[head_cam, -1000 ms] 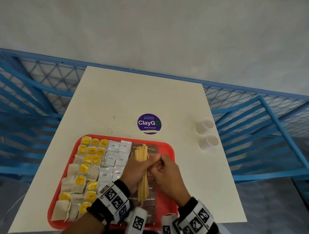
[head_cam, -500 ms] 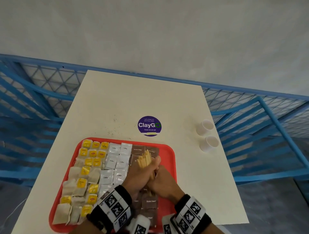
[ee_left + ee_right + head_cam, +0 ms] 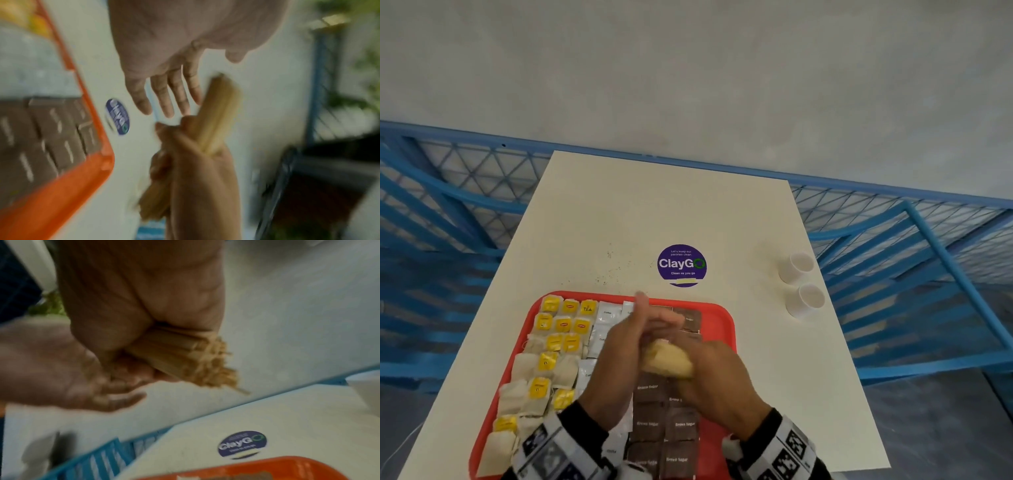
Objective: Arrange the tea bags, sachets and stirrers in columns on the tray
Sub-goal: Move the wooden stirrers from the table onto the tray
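Observation:
A red tray point(image 3: 724, 317) holds yellow-tagged tea bags point(image 3: 561, 325) on its left, white sachets point(image 3: 606, 322) in the middle and brown sugar sachets point(image 3: 664, 425) on the right. Over the brown sachets my right hand point(image 3: 709, 370) grips a bundle of wooden stirrers point(image 3: 667, 359) in its fist. The right wrist view shows the stirrers point(image 3: 174, 353) sticking out of that fist point(image 3: 144, 305). My left hand point(image 3: 650, 318) is beside the bundle with its fingers straight and holds nothing. In the left wrist view its fingers point(image 3: 164, 97) lie flat near the stirrers point(image 3: 218, 110).
Two white paper cups point(image 3: 796, 265) point(image 3: 806, 299) lie on their sides near the table's right edge. A purple round sticker point(image 3: 681, 265) sits just beyond the tray. A blue mesh railing point(image 3: 893, 219) runs behind and along both sides of the cream table point(image 3: 654, 205).
Both hands held the stirrer bundle before. My left hand has let go and straightened its fingers, and the bundle has tipped over in my right fist.

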Action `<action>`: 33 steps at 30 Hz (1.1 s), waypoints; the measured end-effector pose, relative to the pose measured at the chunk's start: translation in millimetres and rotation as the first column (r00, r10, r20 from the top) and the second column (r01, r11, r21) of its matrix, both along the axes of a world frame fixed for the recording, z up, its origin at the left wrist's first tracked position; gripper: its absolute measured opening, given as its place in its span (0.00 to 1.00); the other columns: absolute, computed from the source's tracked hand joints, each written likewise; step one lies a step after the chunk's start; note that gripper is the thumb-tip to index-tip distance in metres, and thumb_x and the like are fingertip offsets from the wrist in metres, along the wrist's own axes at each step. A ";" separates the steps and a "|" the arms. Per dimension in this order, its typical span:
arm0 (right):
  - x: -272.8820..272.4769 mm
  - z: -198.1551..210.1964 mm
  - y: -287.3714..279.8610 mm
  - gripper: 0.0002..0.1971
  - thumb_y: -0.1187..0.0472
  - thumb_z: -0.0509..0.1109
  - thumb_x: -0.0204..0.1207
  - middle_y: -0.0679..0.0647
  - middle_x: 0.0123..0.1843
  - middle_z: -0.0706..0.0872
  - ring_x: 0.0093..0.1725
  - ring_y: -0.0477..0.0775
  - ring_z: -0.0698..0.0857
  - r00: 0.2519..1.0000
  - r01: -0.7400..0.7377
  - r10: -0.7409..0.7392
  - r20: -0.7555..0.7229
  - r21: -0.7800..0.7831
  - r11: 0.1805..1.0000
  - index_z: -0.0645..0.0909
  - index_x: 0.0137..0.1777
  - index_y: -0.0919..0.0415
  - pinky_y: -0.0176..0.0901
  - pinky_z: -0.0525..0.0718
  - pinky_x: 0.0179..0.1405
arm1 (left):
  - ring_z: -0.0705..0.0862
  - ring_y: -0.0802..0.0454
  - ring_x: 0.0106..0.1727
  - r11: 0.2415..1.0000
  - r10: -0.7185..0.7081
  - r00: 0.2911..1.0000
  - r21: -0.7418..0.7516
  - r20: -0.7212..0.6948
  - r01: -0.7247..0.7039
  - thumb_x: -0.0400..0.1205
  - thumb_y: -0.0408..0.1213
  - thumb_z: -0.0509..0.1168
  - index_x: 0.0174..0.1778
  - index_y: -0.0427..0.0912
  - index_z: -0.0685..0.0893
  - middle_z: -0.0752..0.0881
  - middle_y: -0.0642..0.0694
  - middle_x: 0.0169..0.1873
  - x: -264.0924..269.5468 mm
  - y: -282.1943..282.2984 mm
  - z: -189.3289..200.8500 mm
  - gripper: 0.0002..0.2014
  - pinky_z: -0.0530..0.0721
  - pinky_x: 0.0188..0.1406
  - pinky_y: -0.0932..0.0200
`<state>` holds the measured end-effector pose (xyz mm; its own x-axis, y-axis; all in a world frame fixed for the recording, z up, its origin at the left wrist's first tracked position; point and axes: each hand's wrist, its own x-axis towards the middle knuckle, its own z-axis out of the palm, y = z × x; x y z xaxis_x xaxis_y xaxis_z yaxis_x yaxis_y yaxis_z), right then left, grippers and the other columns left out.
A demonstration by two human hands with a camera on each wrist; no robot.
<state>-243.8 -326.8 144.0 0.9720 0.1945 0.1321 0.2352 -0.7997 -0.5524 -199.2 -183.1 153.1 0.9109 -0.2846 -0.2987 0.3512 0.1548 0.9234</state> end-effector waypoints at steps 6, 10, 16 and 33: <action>-10.5 39.8 31.4 0.15 0.68 0.77 0.75 0.52 0.27 0.84 0.26 0.52 0.83 0.971 0.088 -0.235 0.043 0.850 0.519 0.79 0.33 0.51 0.42 0.81 0.30 | 0.81 0.44 0.74 0.878 -0.302 0.842 -0.475 -0.446 0.063 0.80 0.72 0.55 0.71 0.43 0.84 0.86 0.40 0.68 -8.2 -5.5 -6.9 0.39 0.67 0.82 0.51; -13.6 13.4 45.2 0.08 0.59 0.78 0.74 0.56 0.29 0.86 0.28 0.54 0.84 0.960 0.270 -0.214 -0.181 0.801 0.534 0.82 0.36 0.53 0.48 0.84 0.32 | 0.81 0.44 0.72 0.860 -0.329 0.792 -0.510 -0.513 0.027 0.78 0.71 0.60 0.59 0.41 0.91 0.85 0.38 0.65 -15.3 -19.8 0.4 0.36 0.79 0.71 0.55; -23.1 -31.2 -3.3 0.04 0.63 0.70 0.77 0.47 0.40 0.89 0.37 0.45 0.86 0.937 0.322 -0.239 -0.256 0.358 0.877 0.84 0.47 0.53 0.42 0.84 0.37 | 0.88 0.34 0.56 0.978 -0.084 0.925 -0.211 -0.370 0.005 0.82 0.67 0.56 0.48 0.36 0.91 0.90 0.33 0.53 5.3 -16.6 -19.4 0.34 0.81 0.63 0.38; -43.9 -56.7 -46.8 0.06 0.70 0.65 0.77 0.59 0.35 0.84 0.33 0.55 0.82 0.647 0.572 -0.075 -0.759 0.417 0.706 0.83 0.43 0.65 0.48 0.82 0.38 | 0.87 0.54 0.37 0.862 -0.334 0.934 0.443 0.128 0.247 0.85 0.54 0.65 0.39 0.40 0.88 0.90 0.47 0.35 4.4 -94.7 -62.0 0.20 0.81 0.45 0.59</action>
